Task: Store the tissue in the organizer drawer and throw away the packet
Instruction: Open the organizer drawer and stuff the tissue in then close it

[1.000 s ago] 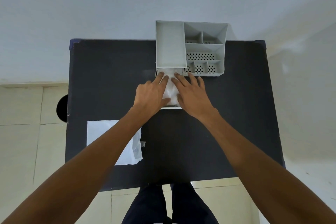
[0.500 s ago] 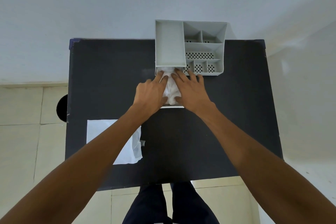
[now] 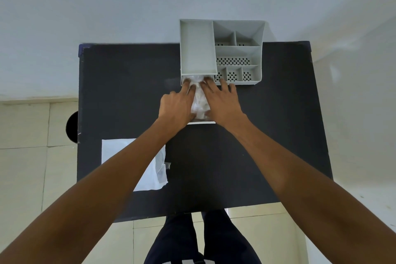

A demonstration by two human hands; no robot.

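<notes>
pale wall and tiled floor frame a black table (image 3: 267,135) with a grey desk organizer (image 3: 237,49) at its far edge. its drawer (image 3: 201,122) is pulled out toward the person, white tissue (image 3: 199,100) bunched inside. left hand (image 3: 177,107) and right hand (image 3: 222,103) lie flat on the tissue, fingers spread, pressing down on either side (fingertips reach the organizer's front). nearer the person than the organizer, to its left, the empty white packet (image 3: 120,150) lies flat on the table, partly under the left forearm
</notes>
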